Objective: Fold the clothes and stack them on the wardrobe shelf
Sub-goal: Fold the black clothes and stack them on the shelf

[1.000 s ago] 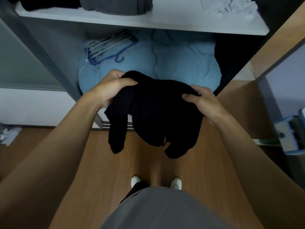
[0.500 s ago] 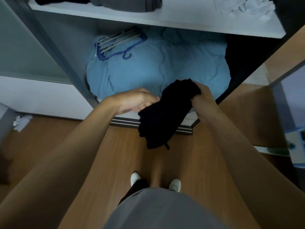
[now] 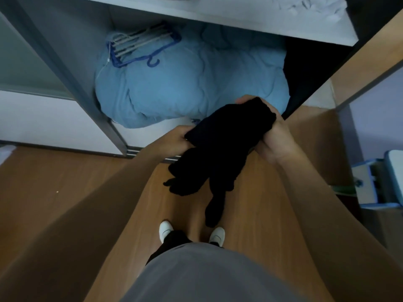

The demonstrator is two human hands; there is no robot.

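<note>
A black garment (image 3: 220, 147) hangs bunched in front of me above the wooden floor, one loose end dangling toward my shoes. My right hand (image 3: 272, 136) grips its upper end, fingers curled round the fabric. My left hand (image 3: 176, 138) holds the garment's left edge, its fingers partly hidden behind the cloth. The white wardrobe shelf (image 3: 239, 16) runs across the top of the view, with crumpled white clothes (image 3: 309, 5) at its right end.
Under the shelf lies a big light-blue duvet (image 3: 187, 83) with blue and white hangers (image 3: 139, 46) on top. The wardrobe's grey frame post (image 3: 72, 79) slants at left. A blue-and-white box (image 3: 379, 179) stands at right on the wooden floor (image 3: 65, 177).
The spread garment has been gathered into a narrow bundle. My left hand let go, then took hold again lower on the left edge; a loose end now dangles further down.
</note>
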